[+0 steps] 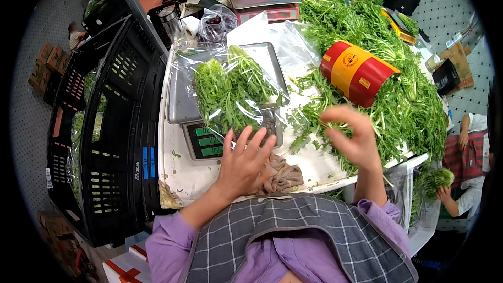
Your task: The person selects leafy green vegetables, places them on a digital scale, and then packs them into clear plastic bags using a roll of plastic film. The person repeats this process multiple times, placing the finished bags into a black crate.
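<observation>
A clear plastic bag of frisée-like leafy greens (232,94) lies across the steel pan (182,102) of a digital scale. My left hand (243,165) is spread over the scale's front panel, its fingertips at the bag's lower edge; whether they touch it is hard to tell. Green-lit displays (210,141) show to the left of that hand. Slightly blurred, my right hand (351,137) hovers above loose leaves with thumb and fingers curved apart, holding nothing. A crumpled brown cloth (283,175) sits just beyond my apron.
Loose greens (416,122) cover the table's right side, with a curved red-and-yellow carton (357,72) on them. Black crates (114,137) stand along the left edge. Farther back are a second scale (265,2) and a glass jar (171,25). Co-workers' hands (444,192) appear right and beyond the table.
</observation>
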Motion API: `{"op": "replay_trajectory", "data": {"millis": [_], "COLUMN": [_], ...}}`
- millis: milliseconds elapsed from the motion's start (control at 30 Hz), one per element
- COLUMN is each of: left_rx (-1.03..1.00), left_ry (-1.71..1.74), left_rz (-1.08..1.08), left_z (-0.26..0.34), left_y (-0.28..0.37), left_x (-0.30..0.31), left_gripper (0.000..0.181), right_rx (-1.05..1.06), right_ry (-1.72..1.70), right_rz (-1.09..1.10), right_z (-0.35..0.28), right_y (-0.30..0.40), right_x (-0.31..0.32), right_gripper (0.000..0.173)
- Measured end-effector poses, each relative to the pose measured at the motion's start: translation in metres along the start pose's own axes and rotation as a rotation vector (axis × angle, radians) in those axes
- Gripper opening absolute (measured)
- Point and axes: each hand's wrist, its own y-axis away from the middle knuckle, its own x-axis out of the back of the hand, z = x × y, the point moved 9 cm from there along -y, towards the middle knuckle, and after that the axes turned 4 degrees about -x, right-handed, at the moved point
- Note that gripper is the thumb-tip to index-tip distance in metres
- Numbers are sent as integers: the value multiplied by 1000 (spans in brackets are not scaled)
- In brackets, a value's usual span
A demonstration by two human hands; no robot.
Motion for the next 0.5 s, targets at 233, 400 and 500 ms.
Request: {"op": "replay_trajectory", "data": {"millis": [233,400,500], "left_rx": [179,3,-2], "left_ry": [338,-26,-279], "left_rz": [163,6,-169], "left_z": [-37,3,-18], "left_y": [-6,-8,6], "left_x": [11,5,-30], "left_gripper": [18,38,31], "right_rx": [15,-91,-102], "right_ry": [-151,30,17], "right_rz": [-486,-378,-230], "right_z": [-20,-9,-9], "right_y": [35,23,26], "right_x": [-94,-80,-54], "right_gripper": [17,17,16]}}
